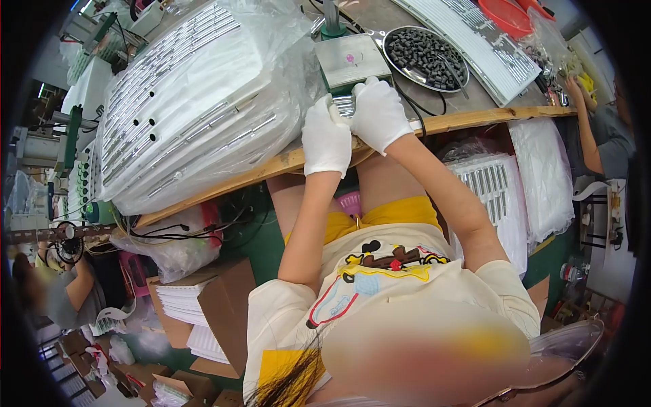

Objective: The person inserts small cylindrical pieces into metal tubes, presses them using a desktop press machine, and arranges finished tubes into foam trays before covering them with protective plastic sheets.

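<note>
Both my hands wear white gloves and meet at the table's front edge, below a small press-like fixture with a pale top plate (349, 60). Between them shows a short row of shiny silver metal tubes (344, 106). My left hand (326, 139) is closed at the left end of the tubes, its thumb pointing up. Curled round the right end, my right hand (380, 117) has its fingertips near the fixture's front. The gloves hide part of the tubes. To the right of the fixture sits a round metal dish (391, 61) of small black plastic pieces (424, 55).
A large plastic-wrapped stack of white trays with silver tubes (183, 95) fills the table's left. Another tube tray (468, 41) and a red basin (505, 17) lie at right. Black cables (413, 102) run beside the fixture. Co-workers sit at both sides; an open carton (227, 312) stands below.
</note>
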Demonstrator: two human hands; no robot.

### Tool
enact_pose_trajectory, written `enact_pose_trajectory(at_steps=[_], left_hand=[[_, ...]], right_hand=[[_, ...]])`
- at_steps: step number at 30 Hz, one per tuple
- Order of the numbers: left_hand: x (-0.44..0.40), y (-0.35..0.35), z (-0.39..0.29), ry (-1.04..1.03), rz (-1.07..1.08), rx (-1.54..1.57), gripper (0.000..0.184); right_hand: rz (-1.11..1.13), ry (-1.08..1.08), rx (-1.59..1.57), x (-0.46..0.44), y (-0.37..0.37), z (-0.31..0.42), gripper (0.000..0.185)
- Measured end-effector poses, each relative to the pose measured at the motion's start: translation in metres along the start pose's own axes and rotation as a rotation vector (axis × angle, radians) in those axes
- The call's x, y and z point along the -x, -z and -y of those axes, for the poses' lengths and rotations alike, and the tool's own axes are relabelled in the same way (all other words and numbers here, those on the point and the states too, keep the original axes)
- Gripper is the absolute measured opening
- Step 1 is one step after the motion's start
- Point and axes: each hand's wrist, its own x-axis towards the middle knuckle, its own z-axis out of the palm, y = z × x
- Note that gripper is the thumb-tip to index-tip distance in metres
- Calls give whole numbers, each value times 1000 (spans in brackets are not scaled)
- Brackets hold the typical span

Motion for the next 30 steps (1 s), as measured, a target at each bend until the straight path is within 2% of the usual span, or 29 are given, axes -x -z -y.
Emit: enact_pose_trajectory(at_steps=[1, 5, 7, 8, 10, 11, 14, 16, 18, 20, 21, 22, 24, 25, 27, 30], left_hand=[[1, 2, -3, 17, 3, 10, 33], [0, -2, 4, -6, -24, 18, 30], [-2, -1, 3, 9, -22, 45, 31], [-3, -1, 3, 30, -29, 75, 31], [-1, -7, 8, 7, -60, 88, 31], [0, -9, 10, -12, -94, 99, 31], [2, -7, 7, 84, -85, 191, 31], [4, -5, 6, 94, -88, 193, 32], [5, -3, 4, 101, -88, 198, 33], [9, -3, 2, -50, -52, -96, 33], [9, -3, 1, -56, -38, -92, 33], [9, -4, 1, -54, -13, -70, 32], [6, -4, -1, -64, 32, -39, 31], [6, -2, -4, -42, 28, -23, 30], [5, -2, -4, -24, 6, 28, 31], [6, -1, -12, 9, 15, 106, 31]], right_hand=[[-38, -25, -92, 0, 1, -1, 52], [-147, -59, -136, -2, -11, -6, 48], [-187, -110, -421, -4, -16, -13, 43], [-188, -116, -420, -2, -16, -14, 43], [-44, -193, -511, -1, -3, -11, 34], [-44, -197, -512, -1, -3, -14, 34], [59, -104, -650, -6, -7, -35, 29], [134, 144, -636, -10, 4, -44, 26], [208, 143, -643, -12, 13, -48, 25], [350, 111, -639, -14, 14, -49, 25], [402, 107, -637, -15, 18, -47, 26], [462, 142, -627, -17, 26, -44, 37], [357, 253, -563, -17, 25, -38, 48], [354, 229, -560, -20, 23, -35, 48], [515, 331, -349, -29, 18, -34, 54], [581, 385, -412, -39, 14, -39, 58]])
